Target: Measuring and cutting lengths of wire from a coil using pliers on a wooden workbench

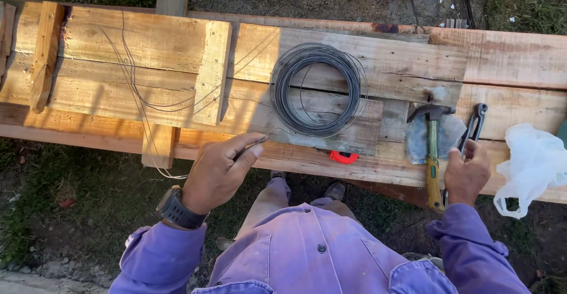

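Right hand [466, 175] on upright pliers [472, 130]

I see a desk [378, 52] of rough wooden planks standing on grass. On it lies a round coil of grey wire [317, 88], with loose wire strands [137, 93] trailing across the planks on the left. To the right lie a hammer [433, 152] with a yellow-green handle, metal pincers [474, 126] just beside it, and a white plastic bag [531, 167] at the edge. A small red tool [343, 157] sits at the near edge.
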